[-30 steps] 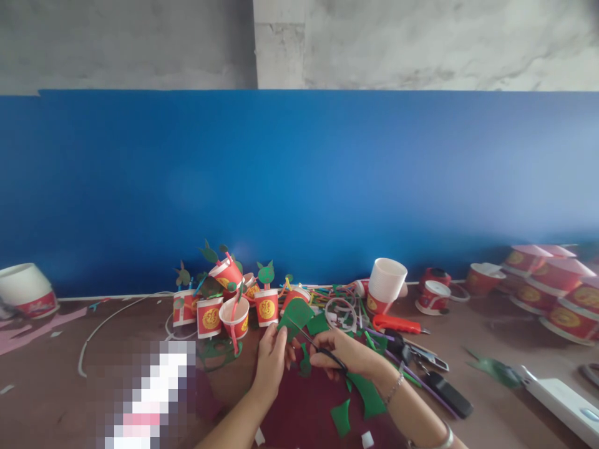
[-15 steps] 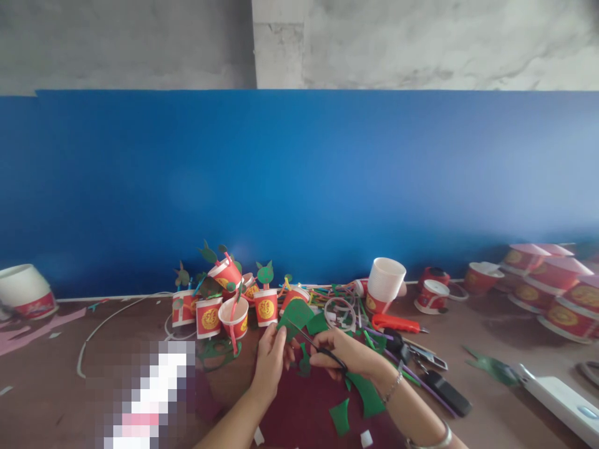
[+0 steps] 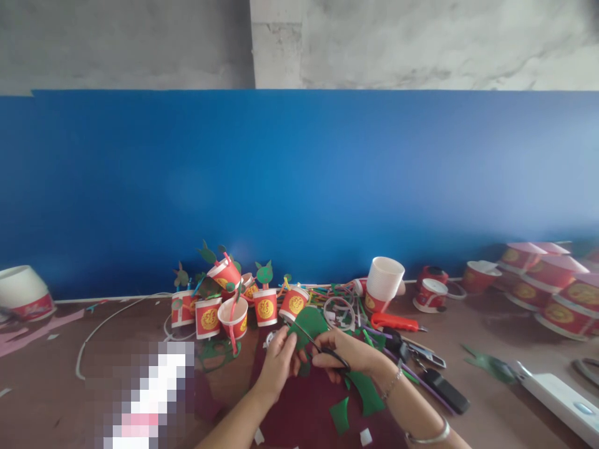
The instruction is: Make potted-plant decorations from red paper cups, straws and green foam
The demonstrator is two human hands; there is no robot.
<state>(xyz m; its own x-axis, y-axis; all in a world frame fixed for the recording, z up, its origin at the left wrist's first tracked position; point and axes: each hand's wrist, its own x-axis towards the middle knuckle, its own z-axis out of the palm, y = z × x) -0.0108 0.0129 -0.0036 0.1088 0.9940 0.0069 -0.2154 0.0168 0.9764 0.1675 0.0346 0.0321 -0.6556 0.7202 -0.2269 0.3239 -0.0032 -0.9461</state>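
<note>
My left hand (image 3: 281, 358) pinches a piece of green paper (image 3: 309, 323) by its lower left edge. Black-handled scissors (image 3: 333, 358) are in my right hand (image 3: 339, 350), their blades lying across the green paper and pointing up and left. Just beyond the hands stand several red and white paper cups (image 3: 266, 307) with yellow emblems, some bearing green paper shapes and coloured stems. Below my right wrist lie a curved green paper strip (image 3: 367, 393) and a small green scrap (image 3: 340, 415) on a dark red sheet (image 3: 299, 418).
Behind the table rises a blue panel (image 3: 299, 187). To the right are a tall white cup (image 3: 386, 275), an orange utility knife (image 3: 395, 322), keys with a black fob (image 3: 444, 390), a white-handled tool (image 3: 561, 399) and stacked red cups (image 3: 568, 312). A white cable (image 3: 84, 349) curves at left.
The green paper has turned in my left hand and now shows a rounded top edge. Both hands have shifted slightly right, with the scissors still across the paper.
</note>
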